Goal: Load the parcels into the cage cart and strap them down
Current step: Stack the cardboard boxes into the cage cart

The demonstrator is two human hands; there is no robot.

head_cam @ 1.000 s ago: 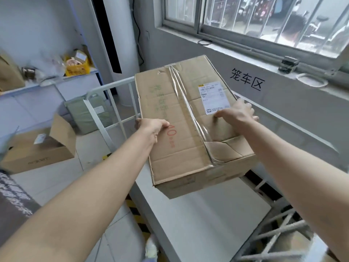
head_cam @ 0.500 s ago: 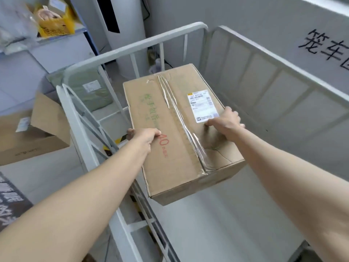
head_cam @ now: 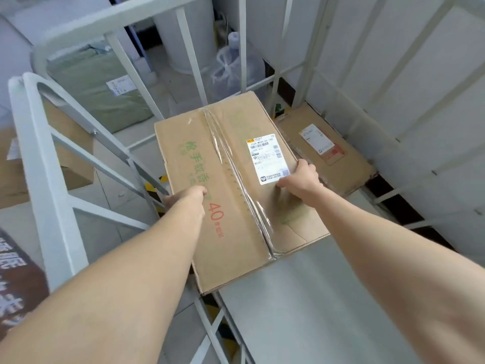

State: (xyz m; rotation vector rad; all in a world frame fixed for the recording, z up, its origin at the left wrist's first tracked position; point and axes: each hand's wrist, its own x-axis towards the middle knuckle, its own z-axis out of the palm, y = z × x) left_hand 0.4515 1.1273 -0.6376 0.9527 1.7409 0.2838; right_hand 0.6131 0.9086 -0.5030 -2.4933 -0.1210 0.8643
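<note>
A large taped cardboard box [head_cam: 231, 185] with green and red print and a white shipping label is inside the white cage cart [head_cam: 39, 158], low over its grey floor. My left hand [head_cam: 187, 199] grips the box's left edge, fingers hidden under it. My right hand [head_cam: 300, 178] grips the right edge beside the label. A flatter cardboard parcel [head_cam: 325, 151] with its own label lies on the cart floor in the far right corner, just beyond the big box.
Outside the cart's bars lie a green bagged parcel [head_cam: 102, 93], an open cardboard box [head_cam: 15, 177] at the left and a clear plastic bag [head_cam: 231, 69]. The cart's right wall [head_cam: 409, 82] stands against the room wall. Grey cart floor [head_cam: 301, 298] shows near me.
The box has gone down from above the cart rail into the cart, toward the floor. My view has tipped downward, and the flat parcel in the corner has come into sight.
</note>
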